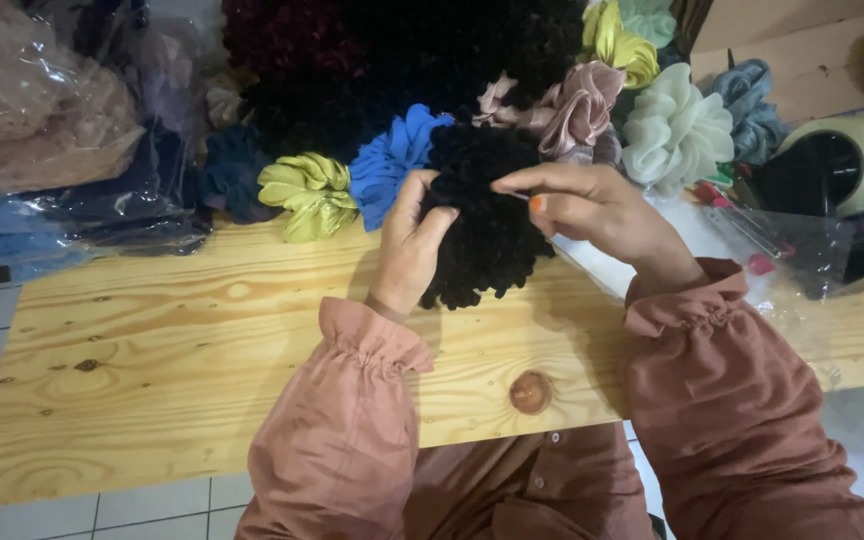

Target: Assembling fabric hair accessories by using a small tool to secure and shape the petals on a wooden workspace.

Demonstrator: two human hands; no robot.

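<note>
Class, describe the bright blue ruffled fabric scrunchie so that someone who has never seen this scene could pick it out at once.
Start at the pale pine wooden board and follow its far edge to the row of fabric scrunchies. The bright blue ruffled fabric scrunchie sits between the shiny olive-green satin scrunchie and the fuzzy black scrunchie held by both hands. It is the only vivid blue one, matte, not glossy.

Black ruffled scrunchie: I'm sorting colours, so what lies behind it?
Behind the black scrunchie a blue scrunchie and a pink one show; its bulk hides whatever sits directly behind.

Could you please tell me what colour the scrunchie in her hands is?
Black scrunchie, shown best in the head view.
</note>
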